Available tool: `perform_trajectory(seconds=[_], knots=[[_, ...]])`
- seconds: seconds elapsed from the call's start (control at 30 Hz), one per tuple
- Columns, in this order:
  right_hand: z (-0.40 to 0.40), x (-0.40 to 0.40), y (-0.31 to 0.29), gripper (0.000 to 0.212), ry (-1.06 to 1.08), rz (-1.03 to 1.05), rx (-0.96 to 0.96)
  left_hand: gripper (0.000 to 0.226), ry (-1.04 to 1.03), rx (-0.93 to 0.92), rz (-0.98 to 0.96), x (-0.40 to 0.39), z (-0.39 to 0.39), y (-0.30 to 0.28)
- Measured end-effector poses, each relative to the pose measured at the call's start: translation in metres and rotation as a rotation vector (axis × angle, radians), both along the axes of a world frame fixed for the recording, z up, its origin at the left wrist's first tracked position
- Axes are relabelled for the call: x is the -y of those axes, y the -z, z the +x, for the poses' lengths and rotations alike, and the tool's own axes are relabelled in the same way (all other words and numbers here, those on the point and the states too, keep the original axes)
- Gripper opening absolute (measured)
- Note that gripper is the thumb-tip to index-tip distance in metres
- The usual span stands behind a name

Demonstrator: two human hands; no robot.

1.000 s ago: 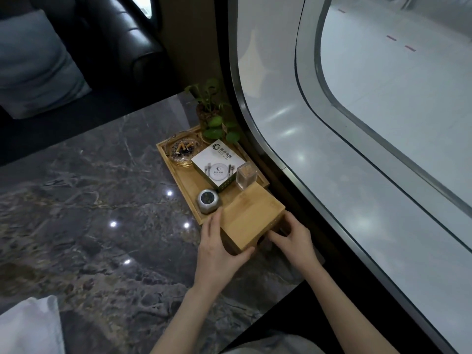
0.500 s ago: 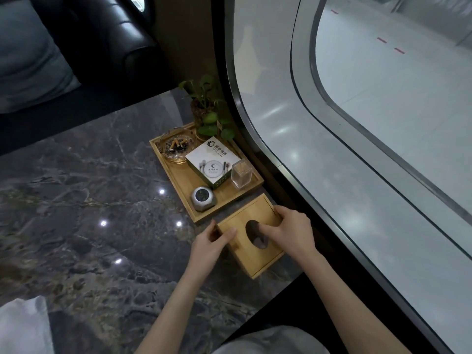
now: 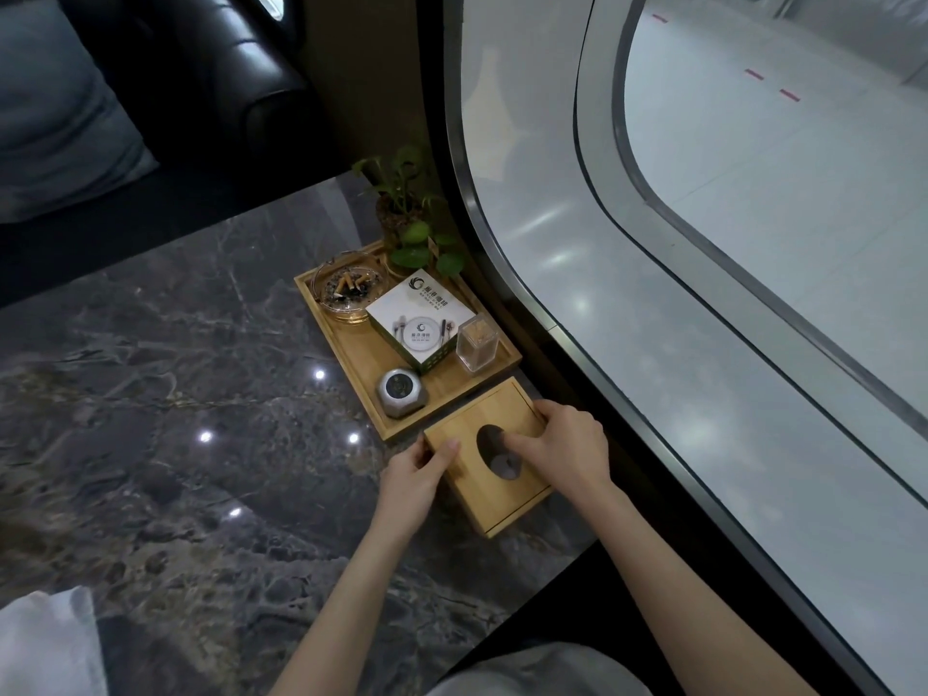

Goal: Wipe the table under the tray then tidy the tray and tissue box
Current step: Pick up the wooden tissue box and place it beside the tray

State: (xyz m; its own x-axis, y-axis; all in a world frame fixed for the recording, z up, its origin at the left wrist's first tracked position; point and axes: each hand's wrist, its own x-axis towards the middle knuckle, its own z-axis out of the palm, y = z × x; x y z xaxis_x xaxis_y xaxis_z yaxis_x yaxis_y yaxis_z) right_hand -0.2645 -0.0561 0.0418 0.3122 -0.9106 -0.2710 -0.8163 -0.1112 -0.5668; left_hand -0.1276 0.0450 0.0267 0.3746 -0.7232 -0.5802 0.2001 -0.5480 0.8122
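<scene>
Grip, head view: both hands on the box (image 3: 489, 457), lower centre of frame. Left hand (image 3: 412, 482) pinches its near-left corner, thumb on top. Right hand (image 3: 565, 444) lies over the right side, fingers spread on the lid by the oval slot (image 3: 497, 452), fingertips curled at the far-right edge.

Box: bamboo tissue box, flat on the table (image 3: 176, 419), slot up, tissue grey inside. Just beside the tray (image 3: 361, 364), at its near short edge; touching or not, cannot tell. Handling, judged: rigid, light, smooth-faced, likely to slide on polished stone. Best held by opposite side walls, not by the lid, which may lift off.

Tray: centre of frame, wooden, low rim. Holds ashtray (image 3: 349, 293), card box (image 3: 419, 316), clear holder (image 3: 477, 344), round grey unit (image 3: 401, 394). Judged heavy-ish, glass aboard; lift level by both short ends.

Cloth (image 3: 45, 640): white, lower left corner, well apart.
</scene>
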Motion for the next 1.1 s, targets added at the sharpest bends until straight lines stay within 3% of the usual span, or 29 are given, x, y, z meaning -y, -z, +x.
perform_trajectory(seconds=[0.37, 0.5, 0.7, 0.93, 1.1], knots=[[0.002, -0.001, 0.003, 0.048, 0.015, 0.010, -0.007, 0.043, -0.030, 0.003, 0.018, 0.002, -0.002, 0.007], [-0.005, -0.004, 0.004, 0.059, 0.045, 0.059, 0.089, 0.045, -0.040, -0.192, 0.116, -0.002, -0.004, 0.008], [-0.005, 0.000, 0.002, 0.046, -0.018, -0.107, 0.040, 0.049, 0.024, -0.131, 0.027, -0.001, -0.004, 0.010], [0.004, 0.002, 0.015, 0.020, -0.113, -0.477, -0.077, 0.043, -0.002, -0.120, -0.023, 0.025, -0.010, 0.006], [0.003, 0.007, 0.019, 0.017, -0.130, -0.540, -0.076, 0.046, -0.017, -0.138, -0.028, 0.033, -0.017, 0.004]])
